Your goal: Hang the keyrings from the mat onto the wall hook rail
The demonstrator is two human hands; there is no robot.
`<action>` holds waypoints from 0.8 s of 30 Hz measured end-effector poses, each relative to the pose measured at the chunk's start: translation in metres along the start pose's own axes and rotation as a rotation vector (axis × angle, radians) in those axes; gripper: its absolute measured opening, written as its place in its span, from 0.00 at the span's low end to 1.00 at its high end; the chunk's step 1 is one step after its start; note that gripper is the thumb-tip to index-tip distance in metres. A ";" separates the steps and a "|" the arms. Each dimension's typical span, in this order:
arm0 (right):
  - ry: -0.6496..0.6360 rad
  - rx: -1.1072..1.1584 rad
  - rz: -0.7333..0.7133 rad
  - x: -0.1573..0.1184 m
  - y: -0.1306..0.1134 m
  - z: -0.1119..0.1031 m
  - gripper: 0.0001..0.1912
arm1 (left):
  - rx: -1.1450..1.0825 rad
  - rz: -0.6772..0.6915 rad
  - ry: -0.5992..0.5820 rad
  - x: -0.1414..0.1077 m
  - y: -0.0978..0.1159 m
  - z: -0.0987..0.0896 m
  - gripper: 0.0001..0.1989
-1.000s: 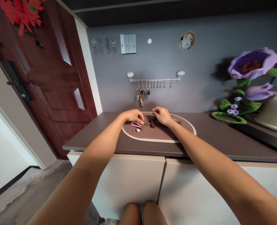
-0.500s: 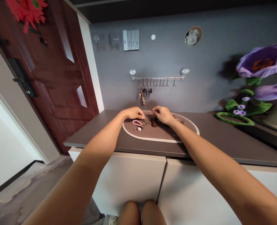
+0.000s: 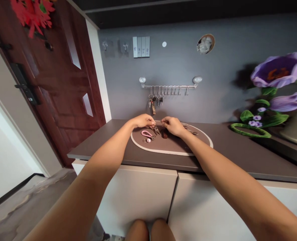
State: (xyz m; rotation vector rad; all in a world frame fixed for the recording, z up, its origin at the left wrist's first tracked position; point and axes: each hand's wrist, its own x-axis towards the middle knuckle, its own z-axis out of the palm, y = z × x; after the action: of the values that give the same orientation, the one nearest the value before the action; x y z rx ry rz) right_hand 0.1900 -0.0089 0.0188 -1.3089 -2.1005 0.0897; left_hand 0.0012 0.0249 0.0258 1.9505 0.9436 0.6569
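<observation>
Over the brown oval mat (image 3: 173, 147) with its pale rim, my left hand (image 3: 143, 121) pinches a bunch of keys (image 3: 157, 130), which dangles from the fingertips. Close by on the right, my right hand (image 3: 173, 126) is closed, thumb and finger together; what they hold, if anything, is too small to make out. Below the left hand lie a pink strap loop (image 3: 146, 133) and a pale pink bell (image 3: 149, 140) with small rings. A dark red-brown fob (image 3: 165, 135) is on the mat under the right hand. More keys (image 3: 191, 132) lie partly hidden beyond the right wrist.
On the wall, a clear hook rail (image 3: 168, 86) carries several keys (image 3: 153, 104) at its left end. Purple artificial flowers (image 3: 276, 73) and a green fuzzy ring (image 3: 250, 132) stand at the right. A dark red door (image 3: 60, 77) is at the left. White cabinet doors (image 3: 138, 194) front the counter.
The keys at my left hand have been lifted and now hang from the fingers. My right hand has shifted slightly left, nearer the left one. The view has tilted up a little.
</observation>
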 end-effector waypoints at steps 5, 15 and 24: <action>0.020 0.027 -0.021 0.001 0.001 0.001 0.09 | -0.087 0.020 0.027 -0.001 0.003 0.000 0.09; 0.045 0.217 -0.034 -0.003 -0.009 -0.004 0.10 | -0.281 0.066 0.082 -0.002 0.007 -0.001 0.13; 0.070 0.290 -0.071 0.000 -0.004 0.000 0.13 | -0.308 0.089 0.068 0.000 0.005 0.000 0.14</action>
State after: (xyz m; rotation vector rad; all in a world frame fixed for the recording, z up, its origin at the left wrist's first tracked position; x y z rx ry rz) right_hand 0.1869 -0.0113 0.0208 -1.0495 -1.9857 0.3014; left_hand 0.0034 0.0235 0.0302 1.7113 0.7496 0.8705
